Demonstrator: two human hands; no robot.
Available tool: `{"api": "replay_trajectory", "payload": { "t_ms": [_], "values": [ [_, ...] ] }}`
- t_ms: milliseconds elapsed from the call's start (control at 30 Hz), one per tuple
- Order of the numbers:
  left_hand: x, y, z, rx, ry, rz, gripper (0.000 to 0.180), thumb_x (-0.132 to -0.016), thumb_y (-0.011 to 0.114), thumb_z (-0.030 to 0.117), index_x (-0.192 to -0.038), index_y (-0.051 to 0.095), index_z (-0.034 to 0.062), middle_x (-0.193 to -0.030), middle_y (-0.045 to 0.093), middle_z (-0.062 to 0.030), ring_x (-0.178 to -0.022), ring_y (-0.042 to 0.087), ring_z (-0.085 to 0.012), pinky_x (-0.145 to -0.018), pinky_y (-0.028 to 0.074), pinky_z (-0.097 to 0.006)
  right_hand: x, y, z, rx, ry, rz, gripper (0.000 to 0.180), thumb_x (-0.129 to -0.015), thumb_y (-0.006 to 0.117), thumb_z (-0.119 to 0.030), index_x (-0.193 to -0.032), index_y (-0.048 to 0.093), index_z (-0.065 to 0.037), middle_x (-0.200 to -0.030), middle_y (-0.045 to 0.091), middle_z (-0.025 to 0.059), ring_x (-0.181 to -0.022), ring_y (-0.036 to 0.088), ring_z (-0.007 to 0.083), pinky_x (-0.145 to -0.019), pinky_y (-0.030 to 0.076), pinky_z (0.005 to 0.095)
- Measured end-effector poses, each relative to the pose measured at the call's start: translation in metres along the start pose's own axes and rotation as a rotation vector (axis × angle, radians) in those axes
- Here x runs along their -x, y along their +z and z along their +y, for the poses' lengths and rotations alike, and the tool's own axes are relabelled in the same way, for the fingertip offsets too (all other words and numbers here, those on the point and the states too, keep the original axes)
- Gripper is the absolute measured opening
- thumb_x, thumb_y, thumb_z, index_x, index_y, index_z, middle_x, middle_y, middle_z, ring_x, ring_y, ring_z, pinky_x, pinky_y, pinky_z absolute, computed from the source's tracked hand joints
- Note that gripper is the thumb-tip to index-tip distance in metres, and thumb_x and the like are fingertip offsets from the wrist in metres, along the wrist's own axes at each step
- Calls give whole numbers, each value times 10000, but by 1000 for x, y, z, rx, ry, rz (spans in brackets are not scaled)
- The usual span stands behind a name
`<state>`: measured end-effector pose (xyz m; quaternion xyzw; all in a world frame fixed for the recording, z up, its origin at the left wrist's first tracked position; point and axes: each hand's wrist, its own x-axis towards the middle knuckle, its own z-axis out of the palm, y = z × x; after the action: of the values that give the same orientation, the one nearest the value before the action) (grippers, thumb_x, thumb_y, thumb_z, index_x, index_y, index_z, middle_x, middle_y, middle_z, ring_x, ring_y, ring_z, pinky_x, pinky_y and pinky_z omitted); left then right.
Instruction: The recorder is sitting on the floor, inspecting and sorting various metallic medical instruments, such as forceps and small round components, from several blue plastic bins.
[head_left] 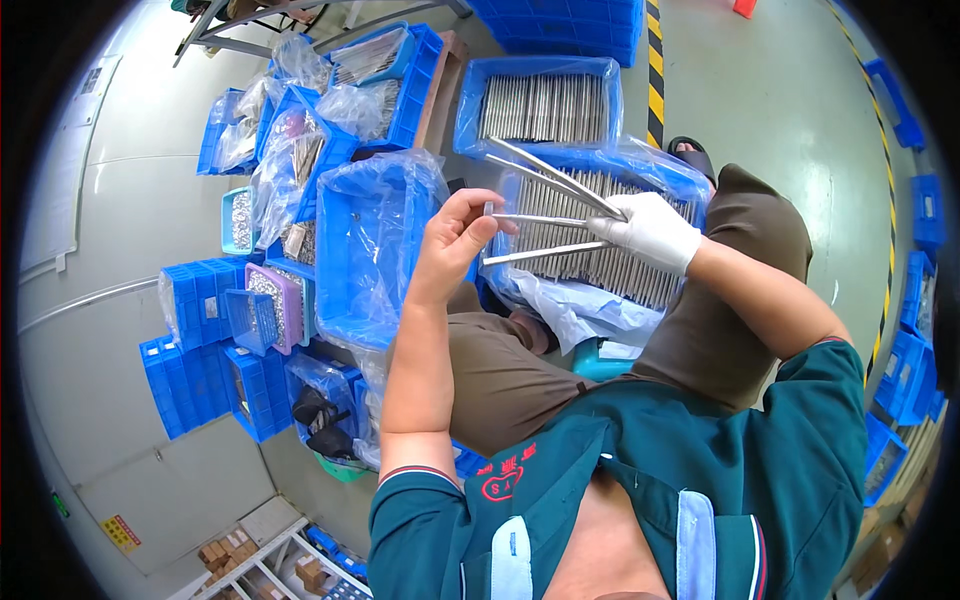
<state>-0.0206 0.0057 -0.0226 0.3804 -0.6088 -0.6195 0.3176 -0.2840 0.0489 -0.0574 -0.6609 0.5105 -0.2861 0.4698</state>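
My right hand [650, 230], in a white glove, is closed around several slim metal rods [545, 256] that fan out toward the left. My bare left hand [462, 240] has its thumb and fingers together at the tip of one of these rods. A small pale piece [489, 209] shows at that tip; its kind is too small to make out. Below the hands stands a blue crate [690, 180] lined with clear plastic, filled with rows of similar rods. Part of its contents is hidden by my right hand and the held rods.
Left of my left hand is a plastic-lined blue crate [345, 200]. Ahead stands another crate of rods [470, 110]. Stacked blue crates [195, 300] and a pink bin [290, 310] of small metal parts are at the left. Striped floor tape [655, 90] runs at the far side.
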Motion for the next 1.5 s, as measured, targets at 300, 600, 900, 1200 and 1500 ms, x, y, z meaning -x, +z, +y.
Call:
{"api": "replay_trajectory", "payload": {
  "t_ms": [300, 600, 900, 1200, 1500],
  "values": [
    [6, 0, 1, -56, 41, 18, 274, -912, 576, 249, -1052, 562, 13, -801, 630, -44, -725, 598, -111, -693, 461, -229, 4, -1, -10, 10, 106, -75, 228, -864, 576, -264, -790, 617, -52, -644, 568, 164, -588, 585, 295, -544, 463, 366],
    [4, 2, -4, 49, -59, -8, 294, -918, 565, 273, -1047, 553, 9, -810, 638, -68, -764, 602, -119, -709, 454, -236, 4, 0, -10, 311, -91, 41, 273, -864, 570, -311, -766, 602, -58, -630, 585, 157, -571, 592, 306, -546, 462, 394],
    [6, 3, 3, -50, -15, 9, 209, -905, 574, 155, -1070, 564, 27, -771, 519, 25, -711, 498, -52, -620, 386, -185, -1, 0, -14, 258, -34, -64, 306, -868, 567, -337, -804, 626, -44, -662, 591, 176, -618, 603, 302, -571, 460, 376],
    [6, 12, -10, 177, -179, 121, 188, -931, 532, 207, -905, 561, 23, -647, 443, 55, -564, 375, -24, -491, 291, -187, 5, -2, -16, 504, -170, 36, 198, -821, 629, -245, -751, 584, -66, -593, 551, 138, -552, 586, 286, -511, 450, 354],
    [17, 0, 5, -211, -14, 78, 188, -806, 645, 98, -969, 608, 11, -830, 569, -1, -710, 457, -71, -621, 383, -215, 2, 8, -12, -291, 372, -327, 335, -882, 577, -360, -819, 624, -35, -629, 542, 58, -587, 522, 131, -567, 423, 280]
  ]
}}
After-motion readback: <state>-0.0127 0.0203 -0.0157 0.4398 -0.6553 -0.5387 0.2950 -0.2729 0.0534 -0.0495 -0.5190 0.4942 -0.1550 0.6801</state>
